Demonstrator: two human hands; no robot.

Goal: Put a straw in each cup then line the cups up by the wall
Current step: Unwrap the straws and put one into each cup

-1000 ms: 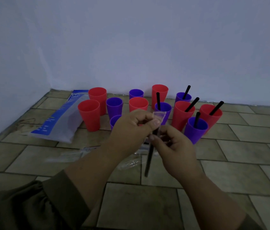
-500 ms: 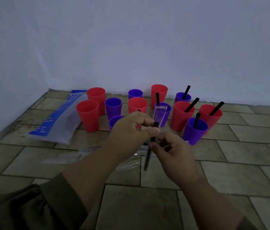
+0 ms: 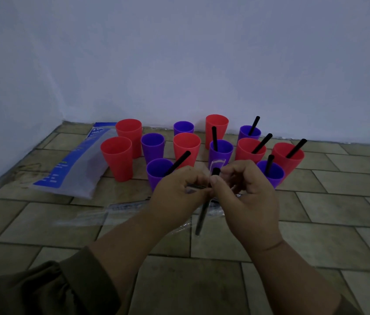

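Observation:
Several red and purple cups stand in a cluster near the back wall. Black straws lean in the right-hand ones, such as a red cup (image 3: 289,159) and a purple cup (image 3: 271,174). One also leans in the front purple cup (image 3: 158,170). The left red cups (image 3: 117,159) and a back purple cup (image 3: 183,128) hold none. In front of the cluster my right hand (image 3: 251,196) pinches a black straw (image 3: 201,220) that hangs down. My left hand (image 3: 177,192) pinches its clear wrapper (image 3: 218,163) at the straw's top.
A blue and white plastic bag (image 3: 72,171) lies on the tiled floor left of the cups. Clear torn wrappers (image 3: 102,215) lie under my forearms. The back wall (image 3: 202,76) runs just behind the cups and meets a side wall at the left.
Both hands have dropped a little toward me, uncovering the front purple cup with its straw. The held straw's black tip now shows below the wrapper's top.

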